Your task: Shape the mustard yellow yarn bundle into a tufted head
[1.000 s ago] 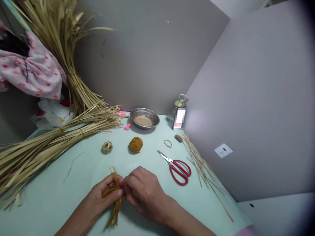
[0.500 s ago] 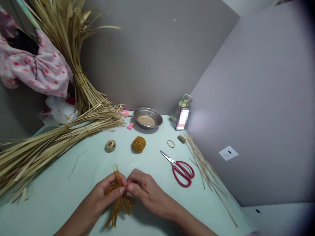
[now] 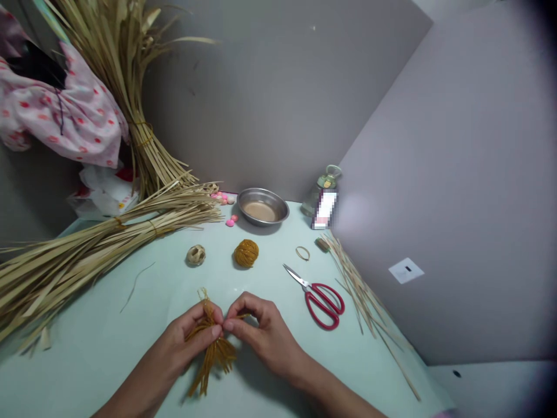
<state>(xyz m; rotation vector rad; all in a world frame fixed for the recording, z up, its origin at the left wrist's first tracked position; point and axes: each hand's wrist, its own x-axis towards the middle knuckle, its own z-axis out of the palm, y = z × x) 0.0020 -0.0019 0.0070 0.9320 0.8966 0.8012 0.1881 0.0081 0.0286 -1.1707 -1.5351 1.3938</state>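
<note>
Supporting the whole layout, the table (image 3: 104,348) carries a yarn ball (image 3: 246,253), the reference for all positions below. An upright straw bundle (image 3: 119,69) stands behind and left of the ball; its tie presumably prevents spreading. Loose thin strips (image 3: 357,290) lie right of the ball, alongside the wall, probably to avoid the forearms. Both hands operate on the near side of the ball. The left hand (image 3: 191,335) pinches the gathered yarn between thumb and fingers, likely so that the strands cannot slip. The right hand (image 3: 263,331) closes thumb and index finger on what appears to be a strand, just beside the left fingertips, likely for fine tension control. The scissors (image 3: 315,296), right of the ball, present their handles toward the person, suiting right-hand pickup. The yarn tassel (image 3: 213,357), nearer than the ball, fans below the left thumb.
</note>
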